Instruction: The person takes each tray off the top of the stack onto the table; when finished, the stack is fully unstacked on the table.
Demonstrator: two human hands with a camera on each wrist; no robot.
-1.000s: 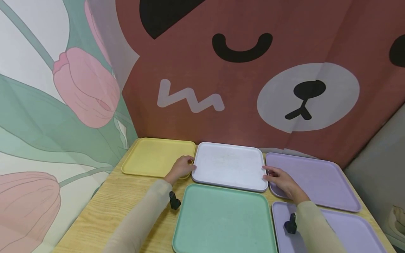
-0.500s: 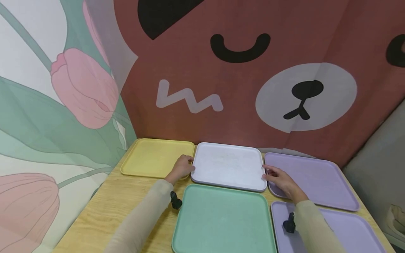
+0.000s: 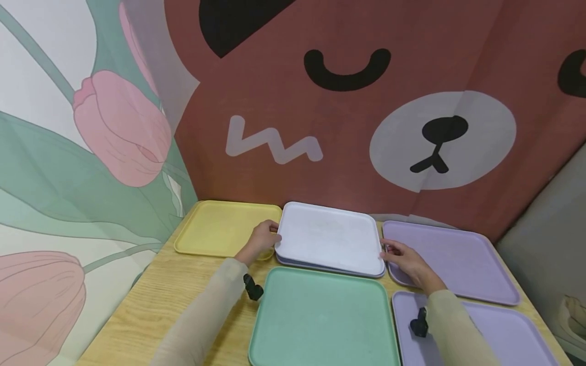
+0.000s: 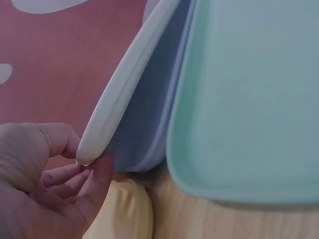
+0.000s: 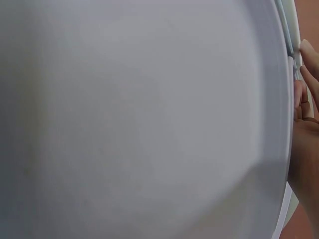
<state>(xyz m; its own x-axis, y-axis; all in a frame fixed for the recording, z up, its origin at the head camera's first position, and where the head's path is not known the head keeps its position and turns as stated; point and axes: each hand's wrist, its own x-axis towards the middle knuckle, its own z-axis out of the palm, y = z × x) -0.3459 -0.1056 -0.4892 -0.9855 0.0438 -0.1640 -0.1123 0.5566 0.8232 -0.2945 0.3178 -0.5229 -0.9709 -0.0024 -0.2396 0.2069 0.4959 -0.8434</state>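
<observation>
Near the back wall, a white rectangular tray [image 3: 329,236] lies tilted over a bluish-purple tray [image 3: 311,265], its left end raised. My left hand [image 3: 260,240] pinches the white tray's left rim between thumb and fingers; the left wrist view shows a gap between that tray and the bluish one [image 4: 142,132]. At the opposite end, my right hand [image 3: 407,259] holds the right rim with its fingertips. In the right wrist view that hand [image 5: 306,129] shows only at the right edge, partly hidden by a pale tray [image 5: 149,114].
A yellow tray [image 3: 220,229] lies left of the white one. In front is a green tray [image 3: 325,320]. To the right lie a purple tray [image 3: 458,259] and, nearer, another purple tray [image 3: 503,330]. All rest on a wooden table [image 3: 151,305] against a patterned wall hanging [image 3: 256,178].
The white tray's left end has risen with my left hand, uncovering the bluish-purple tray beneath. My right hand has hardly moved.
</observation>
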